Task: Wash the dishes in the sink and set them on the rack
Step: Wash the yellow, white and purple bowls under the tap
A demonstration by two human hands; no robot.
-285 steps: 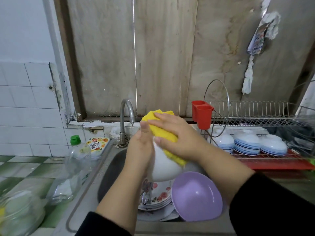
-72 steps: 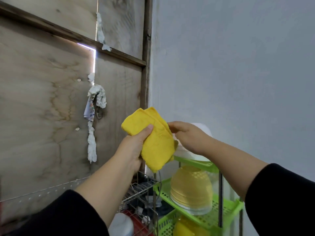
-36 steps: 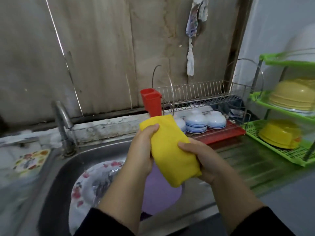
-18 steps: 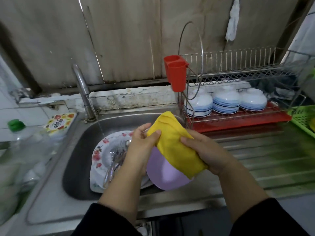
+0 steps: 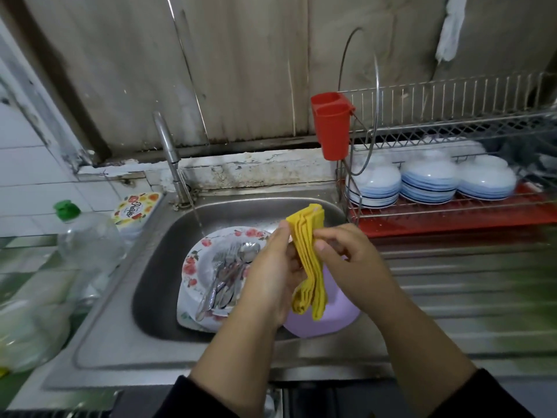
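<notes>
While water trickles from tap (image 5: 168, 146), left hand (image 5: 271, 276) and right hand (image 5: 346, 260) pinch folded yellow cloth (image 5: 309, 260) over sink (image 5: 156, 267); floral plate (image 5: 196, 260) with cutlery (image 5: 226, 276) and purple bowl (image 5: 325, 318) inside; rack (image 5: 452, 131) at right holds bowls (image 5: 428, 179).

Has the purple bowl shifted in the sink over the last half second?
Cannot tell. The purple bowl lies at the sink's right front, beside the flowered plate, as before, but the camera moved and the yellow cloth hides much of it.
</notes>
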